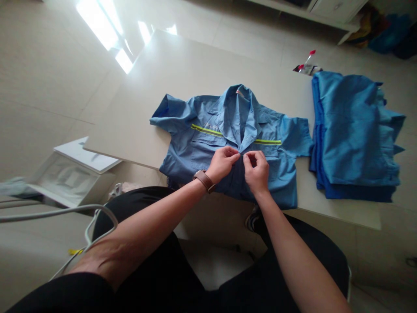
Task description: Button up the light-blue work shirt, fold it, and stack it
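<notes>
A light blue short-sleeved work shirt (208, 113) with yellow-green stripes across its chest lies face up in front of me, its collar away from me and its lower part reaching over the table's near edge. Just below the V of the collar, my left hand (224, 161) pinches the front opening of the shirt. Close beside it, my right hand (256, 169) pinches the opposite front edge, thumb against forefinger. A small gap separates the two hands. Whether a button sits between the fingertips is too small to make out.
The pale table (130, 113) carries a stack of folded blue clothes (355, 130) on the right. Red-capped bottles (308, 63) show behind that stack. An open white box (74, 169) stands low at the left, and a grey cable (65, 213) runs near my left forearm.
</notes>
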A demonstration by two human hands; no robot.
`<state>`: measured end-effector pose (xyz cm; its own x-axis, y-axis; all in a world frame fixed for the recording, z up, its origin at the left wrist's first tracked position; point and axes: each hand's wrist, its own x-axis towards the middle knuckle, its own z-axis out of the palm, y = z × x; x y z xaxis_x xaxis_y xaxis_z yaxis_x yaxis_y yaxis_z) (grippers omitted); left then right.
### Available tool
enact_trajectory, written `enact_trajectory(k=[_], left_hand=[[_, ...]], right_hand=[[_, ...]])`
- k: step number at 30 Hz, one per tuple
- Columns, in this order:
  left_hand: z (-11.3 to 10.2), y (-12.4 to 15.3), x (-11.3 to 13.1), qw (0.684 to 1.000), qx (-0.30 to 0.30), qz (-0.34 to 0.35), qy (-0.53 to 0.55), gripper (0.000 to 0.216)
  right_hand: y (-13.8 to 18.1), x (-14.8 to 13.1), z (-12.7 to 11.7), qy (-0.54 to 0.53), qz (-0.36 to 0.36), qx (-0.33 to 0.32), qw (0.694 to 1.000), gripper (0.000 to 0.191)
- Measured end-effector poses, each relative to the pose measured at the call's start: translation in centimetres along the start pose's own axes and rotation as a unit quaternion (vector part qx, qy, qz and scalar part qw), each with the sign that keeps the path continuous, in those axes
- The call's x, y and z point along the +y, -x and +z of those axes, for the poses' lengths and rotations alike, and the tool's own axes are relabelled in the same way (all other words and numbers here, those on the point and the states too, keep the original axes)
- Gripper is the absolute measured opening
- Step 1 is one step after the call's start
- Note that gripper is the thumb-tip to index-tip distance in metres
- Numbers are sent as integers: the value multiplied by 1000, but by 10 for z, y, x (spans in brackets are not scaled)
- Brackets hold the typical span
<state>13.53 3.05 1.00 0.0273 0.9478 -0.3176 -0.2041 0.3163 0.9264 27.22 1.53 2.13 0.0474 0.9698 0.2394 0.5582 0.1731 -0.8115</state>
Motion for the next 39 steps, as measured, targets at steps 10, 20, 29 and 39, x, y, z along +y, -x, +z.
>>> enact_trajectory(k=[10, 20, 29, 39], left_hand=[[1, 3, 4, 1000, -5, 13, -25, 13], [1, 6, 9, 1000, -24, -4, -16, 24], [2, 6, 11, 998, -52, -2, -21, 30], [-4, 16, 23, 938, -15, 83, -336, 25]], right_hand=[[0, 4, 2, 13, -11, 0, 1000, 15], [0, 3, 2, 10, 6, -2, 1000, 16], [0, 22, 10, -184, 184, -25, 965, 26], [-2, 25, 8, -325, 352, -117, 870, 41]])
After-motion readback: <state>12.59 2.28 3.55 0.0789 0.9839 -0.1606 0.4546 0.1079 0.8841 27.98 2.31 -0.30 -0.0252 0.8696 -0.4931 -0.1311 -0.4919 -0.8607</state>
